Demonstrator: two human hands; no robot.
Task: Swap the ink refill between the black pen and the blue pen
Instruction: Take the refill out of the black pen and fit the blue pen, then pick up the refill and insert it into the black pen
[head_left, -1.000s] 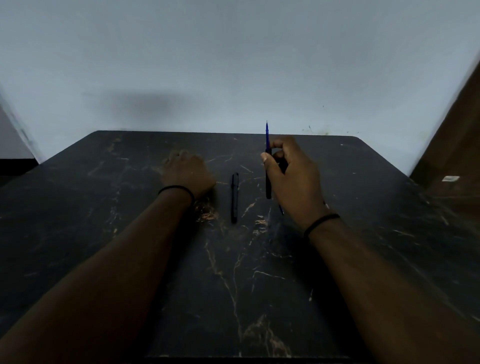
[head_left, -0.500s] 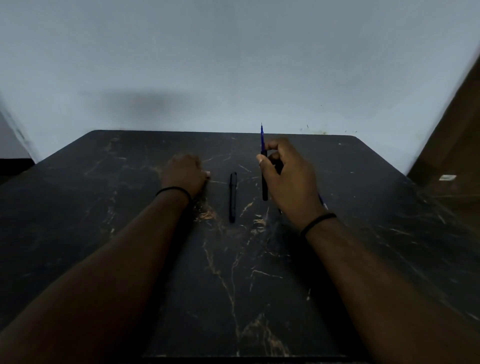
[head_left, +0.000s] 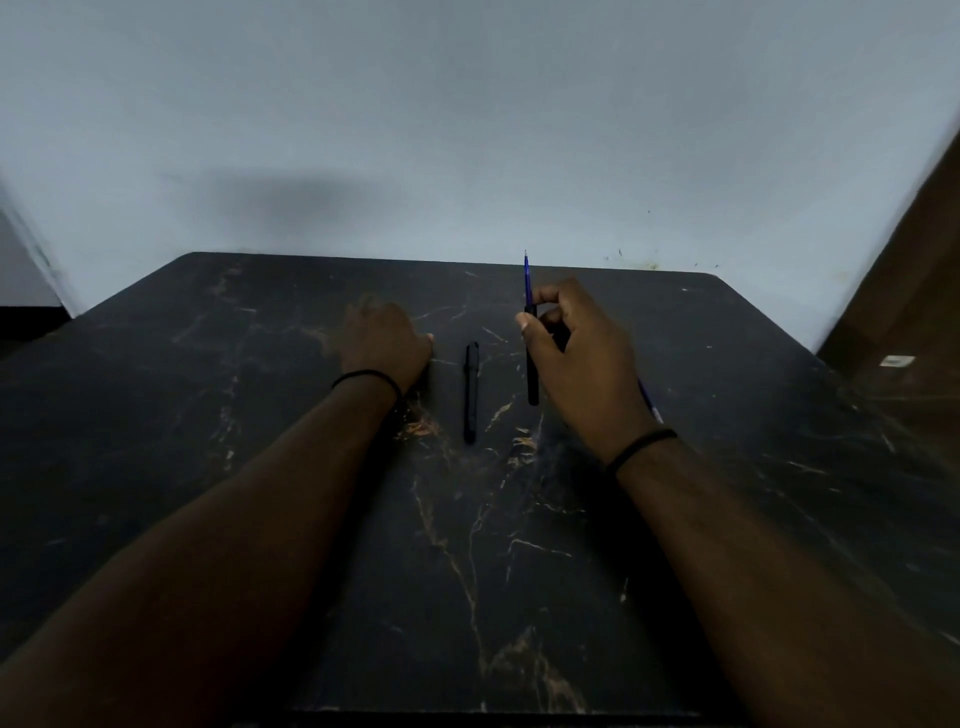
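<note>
Between the left hand (head_left: 387, 340) and right hand (head_left: 576, 358), a slim black pen (head_left: 471, 392) lies on the dark marble table (head_left: 208, 415); bare surface flanks both.

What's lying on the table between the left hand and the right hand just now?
In the head view, one black capped pen lies lengthwise on the dark marble table between the left hand and the right hand, touching neither.

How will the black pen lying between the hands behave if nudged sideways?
The black pen looks slim and rounded, lying flat on the smooth table, so it would probably roll. It seems light and stiff, likely sliding easily too.
</note>
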